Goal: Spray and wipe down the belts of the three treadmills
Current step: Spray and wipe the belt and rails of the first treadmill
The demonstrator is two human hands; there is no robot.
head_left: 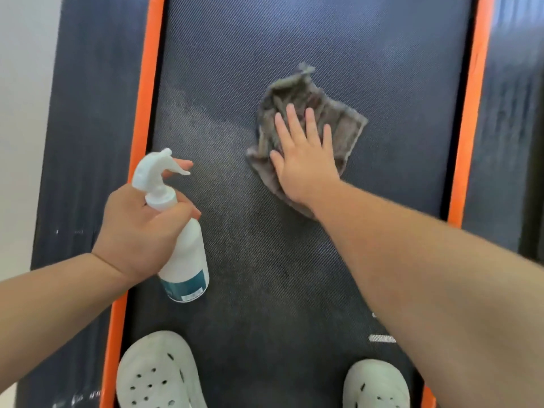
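Head view of a dark treadmill belt [309,39] bordered by orange side strips [147,83]. The right hand [303,160], fingers straight and spread, presses flat on a crumpled grey cloth [338,122] lying mid-belt. The left hand [144,231] grips the neck of a white spray bottle [182,254], held over the belt's left side, index finger at the trigger. Two pale clogs [156,375] stand on the belt's near end.

You have: belt [294,48], dark, matt, finely dimpled weave; cloth [344,125], grey fuzzy fabric; spray bottle [188,260], smooth white plastic, slight sheen; edge strips [147,83], smooth orange; your clogs [153,375], matt white, perforated.
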